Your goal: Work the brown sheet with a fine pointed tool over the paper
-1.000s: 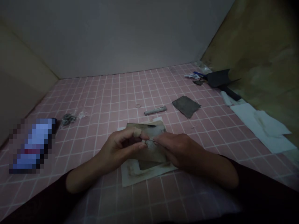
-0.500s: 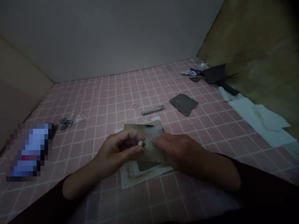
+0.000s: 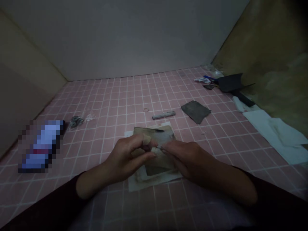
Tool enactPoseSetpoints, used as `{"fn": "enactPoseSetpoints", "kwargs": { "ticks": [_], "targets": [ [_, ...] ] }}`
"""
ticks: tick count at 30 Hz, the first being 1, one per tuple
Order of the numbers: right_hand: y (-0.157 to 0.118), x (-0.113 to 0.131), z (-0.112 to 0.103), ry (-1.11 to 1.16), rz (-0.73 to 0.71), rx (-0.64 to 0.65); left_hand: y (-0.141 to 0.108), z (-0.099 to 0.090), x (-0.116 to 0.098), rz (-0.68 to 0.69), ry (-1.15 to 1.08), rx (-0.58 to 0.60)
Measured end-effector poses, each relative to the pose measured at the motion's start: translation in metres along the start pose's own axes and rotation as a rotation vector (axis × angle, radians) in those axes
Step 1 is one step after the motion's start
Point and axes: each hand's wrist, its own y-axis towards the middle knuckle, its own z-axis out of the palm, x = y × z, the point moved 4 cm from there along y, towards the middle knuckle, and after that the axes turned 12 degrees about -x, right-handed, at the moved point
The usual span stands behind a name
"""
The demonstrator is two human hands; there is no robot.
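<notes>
My left hand point(image 3: 130, 154) curves over a stack of dull sheets, a tan band round one finger. Its fingertips are close together at something too small and dim to make out. My right hand point(image 3: 185, 155) pinches a thin, needle-like piece point(image 3: 158, 148) that points at the left fingertips. Beneath both hands lies a worn grey-brown sheet point(image 3: 166, 159) on stained white paper point(image 3: 134, 185). Just beyond the stack are a grey cylindrical stick point(image 3: 164, 115) and a small pale ring point(image 3: 146, 109).
A dark square sheet point(image 3: 196, 111) lies right of the stick. At the left are a blurred-out phone-like object point(image 3: 43, 146) and small dark rings in clear plastic point(image 3: 76, 121). White papers point(image 3: 271, 134) and a black scoop-like object point(image 3: 230, 82) lie along the right wall.
The view has shifted, so the table things appear farther right. The pale piece seen between my left fingertips no longer shows clearly. Both hands remain close together over the stack.
</notes>
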Motion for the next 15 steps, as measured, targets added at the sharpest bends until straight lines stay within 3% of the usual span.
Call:
{"fn": "enactPoseSetpoints", "kwargs": {
  "ticks": [5, 7, 11, 13, 15],
  "targets": [
    [0.0024, -0.0035, 0.0022, 0.343, 0.253, 0.31, -0.0032, 0.0049, -0.0017, 0.164, 0.018, 0.051],
    [0.0039, -0.0041, -0.0007, 0.306, 0.225, 0.278, -0.0017, 0.0037, -0.0027, 0.145, -0.009, 0.033],
    [0.0008, -0.0028, -0.0032, -0.023, 0.014, 0.02, 0.0021, 0.0009, -0.0021, -0.014, -0.098, -0.002],
    [-0.001, -0.0016, -0.0005, -0.05, 0.006, 0.027, 0.0024, 0.0011, -0.0018, -0.027, -0.142, -0.011],
    [-0.0003, -0.002, 0.0013, 0.002, 0.081, 0.123, 0.0017, 0.0022, -0.0027, 0.06, -0.126, -0.008]
  ]
}}
